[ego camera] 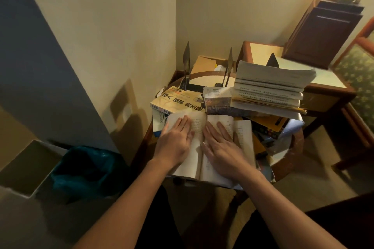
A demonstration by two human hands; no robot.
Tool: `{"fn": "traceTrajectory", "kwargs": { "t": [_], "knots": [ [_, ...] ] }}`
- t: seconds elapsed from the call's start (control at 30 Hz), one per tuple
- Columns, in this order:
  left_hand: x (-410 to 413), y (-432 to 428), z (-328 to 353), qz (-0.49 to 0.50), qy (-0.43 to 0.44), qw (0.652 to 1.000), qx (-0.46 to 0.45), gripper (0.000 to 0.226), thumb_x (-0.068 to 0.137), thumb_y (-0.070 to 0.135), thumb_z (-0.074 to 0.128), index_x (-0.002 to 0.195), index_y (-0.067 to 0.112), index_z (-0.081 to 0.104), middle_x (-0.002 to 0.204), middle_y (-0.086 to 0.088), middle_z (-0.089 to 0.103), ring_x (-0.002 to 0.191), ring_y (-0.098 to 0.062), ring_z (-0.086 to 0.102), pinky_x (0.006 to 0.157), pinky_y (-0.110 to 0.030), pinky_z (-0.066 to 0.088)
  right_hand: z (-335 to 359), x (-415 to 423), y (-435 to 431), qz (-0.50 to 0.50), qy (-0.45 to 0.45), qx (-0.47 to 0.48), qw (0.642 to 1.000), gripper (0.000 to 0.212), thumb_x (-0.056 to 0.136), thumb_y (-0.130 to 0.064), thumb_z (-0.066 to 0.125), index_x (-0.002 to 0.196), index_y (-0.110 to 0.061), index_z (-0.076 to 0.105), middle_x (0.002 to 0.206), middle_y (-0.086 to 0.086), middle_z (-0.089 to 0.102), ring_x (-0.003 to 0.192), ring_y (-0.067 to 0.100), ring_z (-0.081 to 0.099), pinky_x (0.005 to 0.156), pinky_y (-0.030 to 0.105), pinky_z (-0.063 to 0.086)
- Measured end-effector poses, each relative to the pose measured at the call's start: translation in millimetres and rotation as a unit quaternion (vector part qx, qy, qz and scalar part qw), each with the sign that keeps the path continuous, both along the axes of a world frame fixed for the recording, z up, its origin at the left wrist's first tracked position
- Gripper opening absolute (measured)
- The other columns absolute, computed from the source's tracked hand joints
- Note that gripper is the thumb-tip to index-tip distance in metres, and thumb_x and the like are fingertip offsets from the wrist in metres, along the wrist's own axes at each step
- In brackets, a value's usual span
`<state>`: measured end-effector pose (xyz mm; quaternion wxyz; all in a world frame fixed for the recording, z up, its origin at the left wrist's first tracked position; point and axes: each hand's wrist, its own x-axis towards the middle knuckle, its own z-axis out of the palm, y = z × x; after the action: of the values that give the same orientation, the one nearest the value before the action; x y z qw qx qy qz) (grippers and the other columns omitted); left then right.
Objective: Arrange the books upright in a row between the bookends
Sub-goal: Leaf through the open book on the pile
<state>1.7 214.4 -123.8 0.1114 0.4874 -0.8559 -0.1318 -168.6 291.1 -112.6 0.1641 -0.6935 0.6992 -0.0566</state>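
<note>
I see both hands laid flat on an open book (243,139) at the near edge of the round table (291,148). My left hand (174,141) rests on the left page with its fingers straight and close together, gripping nothing. My right hand (222,147) lies just across the gutter on the right page, fingers spread and straight, pressing down and also grasping nothing. The open book rests on other books that lie flat beneath it, so it sits a little above the tabletop. Just behind it a yellow book (178,101) with large dark characters lies face up, and beside that is a book showing a barcode (217,97). To the right a stack of books (269,87) lies flat, with the page edges turned toward me. An orange book (269,123) pokes out under the stack. At the far side of the table the left bookend (186,60) and the right bookend (229,64) stand upright, apart from each other and behind the piles. A bin with a teal liner (85,168) stands on the floor to the left of the table.
</note>
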Motion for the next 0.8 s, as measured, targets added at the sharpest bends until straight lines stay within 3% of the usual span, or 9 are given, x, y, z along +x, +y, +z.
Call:
{"fn": "traceTrajectory", "kwargs": {
  "t": [0.1, 0.43, 0.8],
  "knots": [
    [6.3, 3.3, -7.5, 0.013, 0.036, 0.999, 0.017, 0.053, 0.107, 0.042, 0.021, 0.158, 0.025, 0.017, 0.165, 0.010, 0.014, 0.151, -0.005, 0.010, 0.125, -0.043, 0.002, -2.0, 1.2, -1.5, 0.003, 0.015, 0.004, 1.000, 0.067, 0.100, -0.065, 0.016, 0.155, -0.042, -0.012, 0.156, -0.024, -0.027, 0.144, 0.006, -0.034, 0.120, 0.048, -0.009],
    [12.5, 54.4, 2.4, 0.074, 0.033, 0.996, -0.023, 0.052, 0.103, 0.038, 0.021, 0.150, 0.025, 0.041, 0.154, 0.007, 0.043, 0.144, -0.007, 0.034, 0.124, -0.048, 0.010, -3.1, 0.7, -4.3, -0.001, 0.018, 0.013, 1.000, 0.067, 0.097, -0.070, 0.017, 0.152, -0.049, -0.015, 0.160, -0.022, -0.024, 0.145, 0.006, -0.032, 0.121, 0.056, -0.009],
    [-8.7, -14.6, -5.6, 0.045, 0.062, 0.995, 0.057, 0.051, 0.107, 0.041, 0.020, 0.158, 0.034, 0.018, 0.165, 0.013, 0.019, 0.153, -0.013, 0.011, 0.123, -0.051, 0.002, -1.4, 1.7, -4.4, -0.003, 0.028, 0.015, 0.999, 0.068, 0.097, -0.070, 0.017, 0.152, -0.049, -0.016, 0.154, -0.026, -0.031, 0.142, 0.005, -0.036, 0.120, 0.053, -0.012]
  ]
}}
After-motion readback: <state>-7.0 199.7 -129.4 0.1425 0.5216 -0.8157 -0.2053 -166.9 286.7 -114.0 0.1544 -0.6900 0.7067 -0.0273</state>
